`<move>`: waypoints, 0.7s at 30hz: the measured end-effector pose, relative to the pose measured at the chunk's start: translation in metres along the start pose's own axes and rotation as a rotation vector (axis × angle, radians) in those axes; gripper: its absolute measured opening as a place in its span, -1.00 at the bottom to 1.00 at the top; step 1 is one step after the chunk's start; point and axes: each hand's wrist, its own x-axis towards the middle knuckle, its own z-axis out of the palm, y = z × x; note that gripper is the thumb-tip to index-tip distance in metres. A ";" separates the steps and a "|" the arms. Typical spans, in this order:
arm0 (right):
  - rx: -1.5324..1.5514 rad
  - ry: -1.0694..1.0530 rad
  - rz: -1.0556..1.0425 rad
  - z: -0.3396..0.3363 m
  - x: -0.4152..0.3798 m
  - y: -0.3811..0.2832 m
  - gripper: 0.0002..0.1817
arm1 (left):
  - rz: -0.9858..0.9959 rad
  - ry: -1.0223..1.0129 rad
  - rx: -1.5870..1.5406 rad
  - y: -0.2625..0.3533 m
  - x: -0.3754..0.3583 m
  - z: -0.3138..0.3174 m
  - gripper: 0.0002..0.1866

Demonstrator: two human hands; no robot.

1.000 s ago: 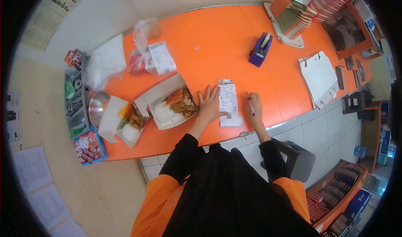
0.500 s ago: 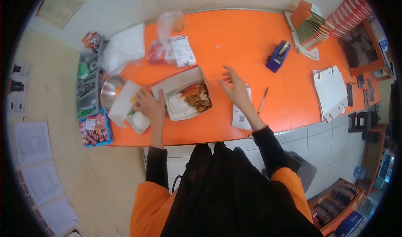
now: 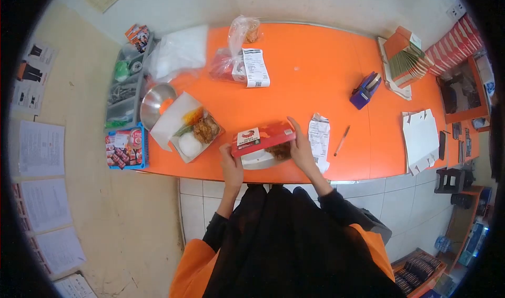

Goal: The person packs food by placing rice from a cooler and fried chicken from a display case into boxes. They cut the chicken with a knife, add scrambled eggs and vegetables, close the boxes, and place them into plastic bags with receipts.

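Surface: orange tabletop (image 3: 302, 95). Reference: long receipt (image 3: 319, 140), lying near the front edge. Right of receipt: pen (image 3: 342, 141), just beside; flat white sheets (image 3: 421, 141), well apart. Beyond and right of receipt: blue tape dispenser (image 3: 364, 91). Left of receipt: open meal box (image 3: 195, 132); farther left, metal bowl (image 3: 152, 104).

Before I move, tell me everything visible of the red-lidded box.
The box looks like card: red lid with a lettered white panel, pale inside. The lid slants partly shut; brown food and something white show in the gap. The left hand grips one end, the right hand the other, near the orange table's front edge. Whether its base touches the table, I cannot tell.
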 end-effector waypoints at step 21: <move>-0.794 -0.177 -0.617 -0.027 0.009 -0.001 -0.66 | 0.506 -0.192 0.340 -0.035 0.030 -0.030 -0.52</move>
